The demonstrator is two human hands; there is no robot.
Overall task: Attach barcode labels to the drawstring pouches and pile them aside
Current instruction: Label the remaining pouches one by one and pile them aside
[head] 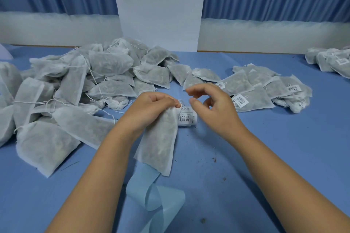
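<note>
My left hand (151, 106) grips the top of a white drawstring pouch (161, 142) filled with dark herbs; the pouch hangs down onto the blue table. A roll of barcode labels (186, 117) lies just behind the pouch, between my hands. My right hand (212, 104) hovers above and to the right of the roll, fingers loosely curled, holding nothing that I can see. A big heap of unlabelled pouches (85, 81) covers the left side. Labelled pouches (261, 89) lie piled at the right.
A curl of pale blue label backing strip (151, 193) lies on the table near me. Another small pile of labelled pouches (331, 60) sits at the far right. A white panel (159, 5) and blue curtains stand behind the table.
</note>
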